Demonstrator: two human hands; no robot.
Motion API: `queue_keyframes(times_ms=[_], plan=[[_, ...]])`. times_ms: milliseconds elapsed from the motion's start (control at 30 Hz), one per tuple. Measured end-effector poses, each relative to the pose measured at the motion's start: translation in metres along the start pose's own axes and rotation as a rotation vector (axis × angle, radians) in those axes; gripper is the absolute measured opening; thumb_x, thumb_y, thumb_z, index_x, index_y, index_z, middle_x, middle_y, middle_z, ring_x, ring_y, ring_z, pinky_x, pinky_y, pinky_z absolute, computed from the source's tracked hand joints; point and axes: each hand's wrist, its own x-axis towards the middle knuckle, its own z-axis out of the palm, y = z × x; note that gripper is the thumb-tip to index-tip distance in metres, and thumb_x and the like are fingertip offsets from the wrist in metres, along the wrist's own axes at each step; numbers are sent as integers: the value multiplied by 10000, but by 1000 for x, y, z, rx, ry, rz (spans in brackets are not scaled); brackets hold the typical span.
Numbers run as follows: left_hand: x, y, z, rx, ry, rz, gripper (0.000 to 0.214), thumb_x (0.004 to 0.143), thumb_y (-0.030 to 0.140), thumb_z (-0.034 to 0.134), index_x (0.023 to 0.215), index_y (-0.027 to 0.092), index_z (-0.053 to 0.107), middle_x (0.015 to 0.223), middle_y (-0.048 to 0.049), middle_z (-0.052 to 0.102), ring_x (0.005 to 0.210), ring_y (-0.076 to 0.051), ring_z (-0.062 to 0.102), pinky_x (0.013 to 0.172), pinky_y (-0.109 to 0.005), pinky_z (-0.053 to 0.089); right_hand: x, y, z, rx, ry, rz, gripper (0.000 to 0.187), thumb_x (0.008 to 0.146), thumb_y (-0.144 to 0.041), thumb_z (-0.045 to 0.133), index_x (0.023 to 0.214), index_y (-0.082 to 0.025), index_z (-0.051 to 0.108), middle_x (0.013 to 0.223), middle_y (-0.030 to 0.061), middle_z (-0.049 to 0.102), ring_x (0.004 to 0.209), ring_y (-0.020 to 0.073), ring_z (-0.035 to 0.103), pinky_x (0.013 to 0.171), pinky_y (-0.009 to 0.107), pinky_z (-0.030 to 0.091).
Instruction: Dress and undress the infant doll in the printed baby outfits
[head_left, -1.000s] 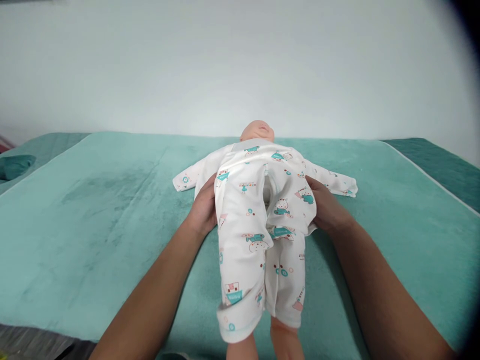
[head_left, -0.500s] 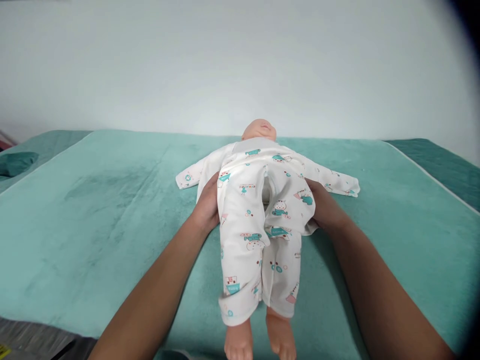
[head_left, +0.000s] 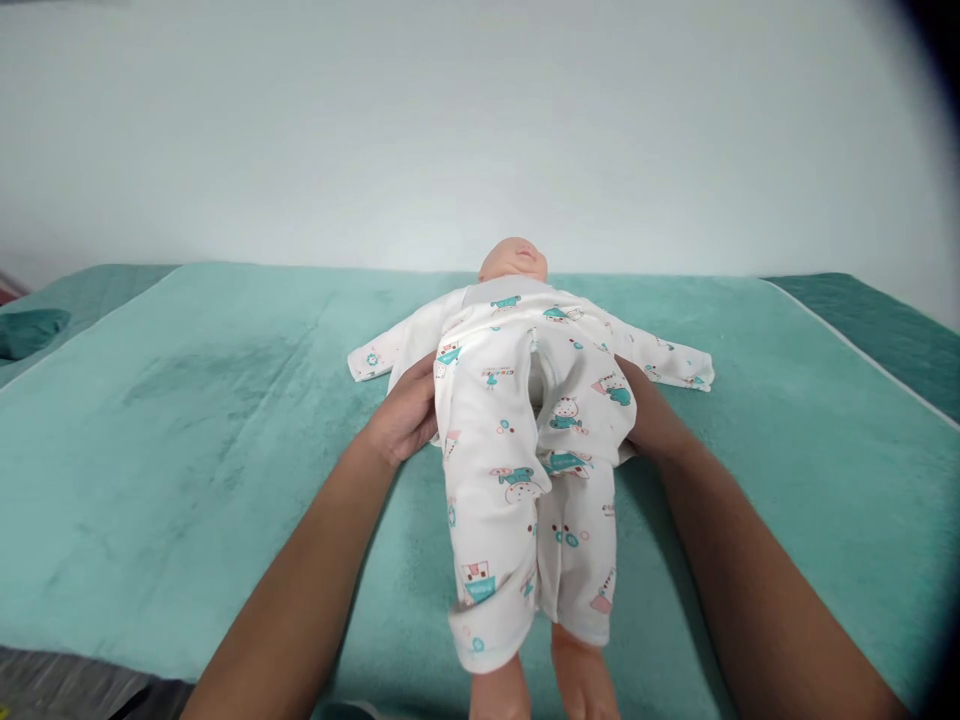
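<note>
A baby doll (head_left: 517, 262) lies on its back, head toward the wall. It wears a white printed long-sleeved top (head_left: 502, 296) and white printed trousers (head_left: 487, 430) with an opening at the crotch. Both sleeves spread out sideways, and the bare feet (head_left: 501, 692) point toward me. At the doll's left-of-picture hip, my left hand (head_left: 411, 408) is closed at the side of the trousers, with its fingertips hidden by cloth. My right hand (head_left: 646, 408) is at the opposite hip, mostly covered by the trousers; its fingers do not show.
A light green plush cover (head_left: 187, 450) lies under the doll. Darker green fabric (head_left: 862, 310) shows at the right, and a green bundle (head_left: 30, 332) sits at the far left. A white wall (head_left: 480, 130) rises behind. Grey floor (head_left: 67, 685) shows at the lower left.
The doll's lower legs and feet have shifted right and toward me. My hands stay at the hips, the left wrist slightly further left.
</note>
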Motion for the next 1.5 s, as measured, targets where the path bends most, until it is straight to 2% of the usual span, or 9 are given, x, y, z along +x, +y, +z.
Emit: queue_keyframes(times_ms=[167, 433, 533, 667, 833, 933, 1100, 1267, 1500], plan=[[-4, 6, -6, 109, -11, -66, 467, 737, 121, 720, 1191, 225, 687, 1125, -74, 747, 914, -236, 715, 762, -328, 609, 0, 1, -3, 42, -76, 37, 360, 761, -292, 745, 1121, -319, 731, 1217, -1, 713, 1192, 311, 605, 1081, 471, 430], [-6, 11, -8, 187, -31, -121, 499, 748, 135, 714, 1227, 270, 674, 1019, -45, 767, 860, -233, 716, 712, -322, 598, -2, 2, -3, 130, -31, 94, 396, 694, -286, 810, 1082, -323, 743, 1185, 5, 726, 1211, 317, 599, 1064, 471, 458], [-5, 7, -7, 153, -22, -93, 483, 748, 145, 718, 1214, 267, 684, 1011, -42, 767, 836, -221, 713, 680, -303, 589, -2, 3, -1, 154, -30, 93, 428, 719, -302, 797, 1139, -335, 723, 1242, -2, 702, 1262, 306, 567, 1091, 461, 439], [-2, 0, -2, 98, 29, -30, 358, 750, 216, 742, 1107, 220, 733, 903, -42, 769, 782, -217, 705, 648, -293, 575, -3, 0, 3, 200, -22, 100, 461, 741, -326, 782, 1194, -331, 696, 1280, -5, 684, 1309, 312, 530, 1092, 469, 442], [-2, -4, 3, 84, 59, 24, 379, 762, 268, 745, 1137, 223, 722, 1101, -64, 755, 902, -229, 707, 736, -309, 583, -3, -6, 4, 164, 12, 174, 385, 718, -324, 795, 1099, -311, 740, 1237, 7, 709, 1208, 321, 603, 1018, 456, 501], [-2, -5, 5, 100, 78, 63, 420, 770, 288, 741, 1185, 231, 701, 1207, -70, 722, 995, -248, 693, 777, -318, 581, -3, -3, 4, 210, -12, 263, 302, 691, -344, 802, 988, -294, 775, 1137, 25, 748, 1087, 325, 660, 905, 455, 562], [0, -8, 5, 97, 92, 81, 444, 759, 302, 755, 1193, 230, 696, 1229, -83, 713, 1019, -276, 688, 812, -356, 578, -2, 1, 5, 304, -40, 342, 249, 635, -344, 821, 873, -276, 790, 1010, 32, 776, 976, 311, 689, 794, 427, 598], [1, -8, 7, 70, 126, 75, 437, 710, 261, 791, 1137, 221, 708, 1219, -86, 713, 1026, -289, 690, 841, -389, 577, 0, -1, 11, 456, -58, 412, 295, 673, -411, 798, 935, -277, 772, 984, 30, 777, 934, 288, 702, 773, 409, 605], [-3, 0, 21, 32, 152, 99, 482, 700, 293, 802, 1164, 216, 698, 1163, -68, 727, 1130, -311, 644, 944, -419, 542, 0, -6, 17, 571, -16, 321, 236, 660, -299, 804, 889, -277, 749, 983, 12, 771, 941, 254, 704, 868, 385, 575]])
